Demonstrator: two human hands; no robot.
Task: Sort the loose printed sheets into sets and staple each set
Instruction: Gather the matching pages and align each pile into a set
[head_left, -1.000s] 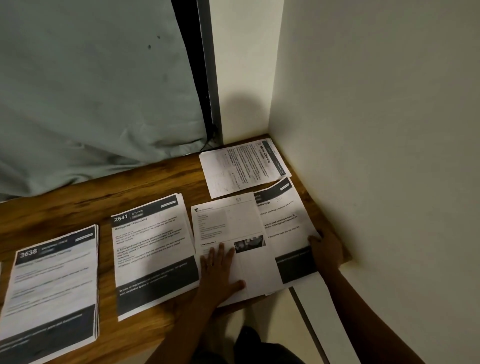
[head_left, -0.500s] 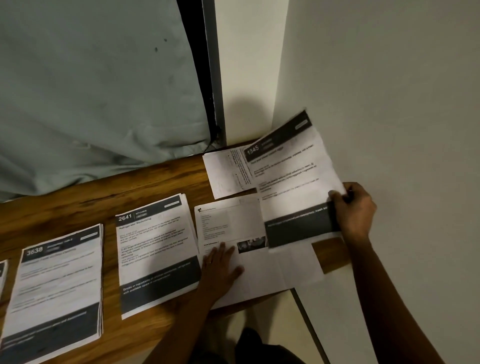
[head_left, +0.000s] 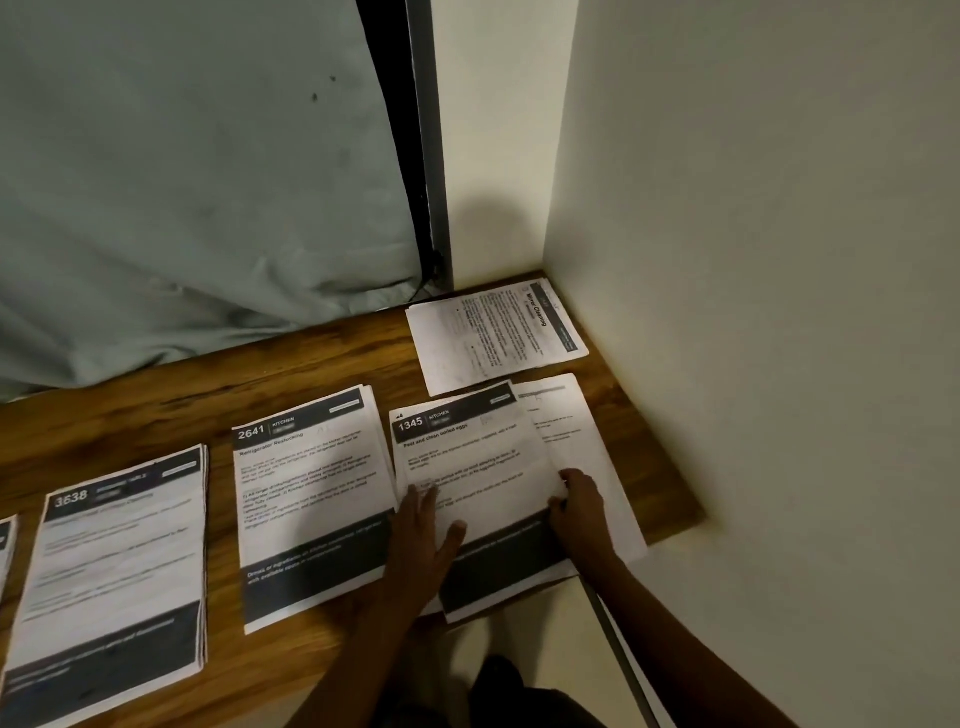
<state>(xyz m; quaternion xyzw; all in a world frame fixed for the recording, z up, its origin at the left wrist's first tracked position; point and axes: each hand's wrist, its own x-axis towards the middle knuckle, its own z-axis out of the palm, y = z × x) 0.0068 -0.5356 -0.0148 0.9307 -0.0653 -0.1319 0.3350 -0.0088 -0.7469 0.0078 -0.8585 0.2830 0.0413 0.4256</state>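
The left stack (head_left: 119, 561) reads "3638". The middle stack (head_left: 311, 483) reads "2641 KITCHEN, Refrigerator Restocking". The right sheet (head_left: 478, 467) reads "1345 KITCHEN, Peel and clean boiled eggs". The far sheet (head_left: 488, 338) reads "Mirror Cleaning".

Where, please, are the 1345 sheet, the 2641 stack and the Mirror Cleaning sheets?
1345 sheet (head_left: 478, 467): head view, its white text area.
2641 stack (head_left: 311, 483): head view, middle of top page.
Mirror Cleaning sheets (head_left: 493, 332): head view, printed middle.

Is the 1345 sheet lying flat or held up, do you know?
Flat: the 1345 sheet lies level, the left hand pressing it.
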